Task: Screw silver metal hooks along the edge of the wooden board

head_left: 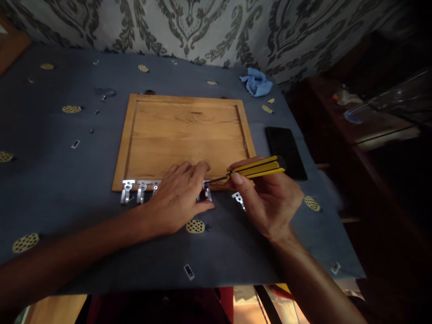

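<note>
Wooden panel (189,130) lies flat on the tabletop (101,256), raised frame visible along its far, left and right sides. Row of metal hooks (127,185) along the panel's near edge: three in plain sight at the left end, curved ends sticking out past the edge toward the person. Another hook (208,196) sits right of those on the same edge, partly covered by the left hand (180,193). That hand lies over the panel's near edge, fingers bent, thumb and index parted around the hook; can't tell if its grip is actually clamped on it. Right hand (275,202) at the panel's near right corner, grip closed around the yellow-and-black screwdriver (258,170), shaft pointing left to the half-covered hook. Tip is at the hook's mounting plate; exact seating too small to read. Loose hook (238,199) just off the panel's near edge, toward its right end, partly behind the right hand. Small metal bits (91,131) scattered left of the panel. Black phone (286,150) flat, just right of the panel. Crumpled blue cloth (256,82) beyond its far right corner. Patterned backdrop (189,27) behind the panel's far side.
</note>
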The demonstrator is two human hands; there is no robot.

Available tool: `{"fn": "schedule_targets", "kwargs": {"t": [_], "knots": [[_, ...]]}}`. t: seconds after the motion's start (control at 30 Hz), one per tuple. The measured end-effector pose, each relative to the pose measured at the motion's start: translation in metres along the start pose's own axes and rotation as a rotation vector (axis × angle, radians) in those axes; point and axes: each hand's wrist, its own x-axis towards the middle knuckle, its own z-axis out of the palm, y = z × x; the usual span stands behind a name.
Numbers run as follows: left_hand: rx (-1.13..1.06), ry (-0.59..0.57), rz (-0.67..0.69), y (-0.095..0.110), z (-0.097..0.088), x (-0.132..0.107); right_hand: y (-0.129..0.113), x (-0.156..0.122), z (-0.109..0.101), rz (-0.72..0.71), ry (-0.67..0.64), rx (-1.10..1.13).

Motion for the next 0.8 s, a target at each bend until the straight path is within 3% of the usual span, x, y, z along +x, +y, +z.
{"fn": "schedule_targets", "kwargs": {"t": [0.27, 0.5, 0.57, 0.7, 0.8], "knots": [[0.005, 0.000, 0.019, 0.000, 0.000, 0.000, -0.003, 0.012, -0.007, -0.134, -0.139, 0.003], [0.001, 0.000, 0.014, 0.000, -0.001, 0.000, 0.000, 0.011, -0.008, -0.120, -0.173, 0.086], [0.003, -0.004, 0.008, 0.001, -0.001, 0.000, -0.002, 0.009, -0.007, -0.128, -0.104, 0.108], [-0.002, -0.005, 0.010, 0.000, 0.000, 0.000, -0.007, 0.003, -0.009, -0.044, 0.181, 0.150], [-0.001, 0.000, 0.021, 0.000, 0.001, 0.000, -0.006, 0.000, -0.010, -0.003, 0.181, 0.143]]}}
